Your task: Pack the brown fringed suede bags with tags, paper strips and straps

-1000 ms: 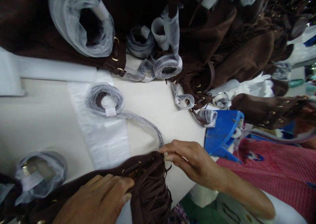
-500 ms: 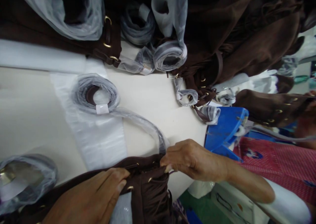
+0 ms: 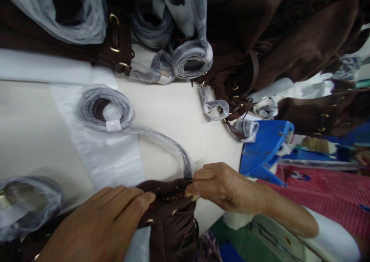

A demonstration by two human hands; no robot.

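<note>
A dark brown bag [image 3: 176, 223] with gold eyelets and fringes lies at the bottom centre, its mouth slightly parted. My right hand [image 3: 222, 187] pinches the bag's rim at its right end. Across the bag's left part rests my left hand [image 3: 98, 223], its fingers close together, thumb at the edge of the opening. From the bag's far rim a plastic-wrapped strap [image 3: 162, 138] runs up and left to a wrapped coil [image 3: 106, 108], which sits on a white plastic sheet [image 3: 115, 158]. What lies under my left palm is hidden.
More brown bags [image 3: 239, 27] with plastic-wrapped straps fill the far side of the white table [image 3: 170, 108]. A blue plastic holder [image 3: 263, 146] stands at the right edge. Another wrapped ring [image 3: 31, 204] lies at the left. At the far right, part of a person's hand [image 3: 364, 158] shows.
The bag's mouth is parted wider, and its inside shows more. My left hand has shifted slightly up the bag, its thumb now nearer the opening. The view has moved a little.
</note>
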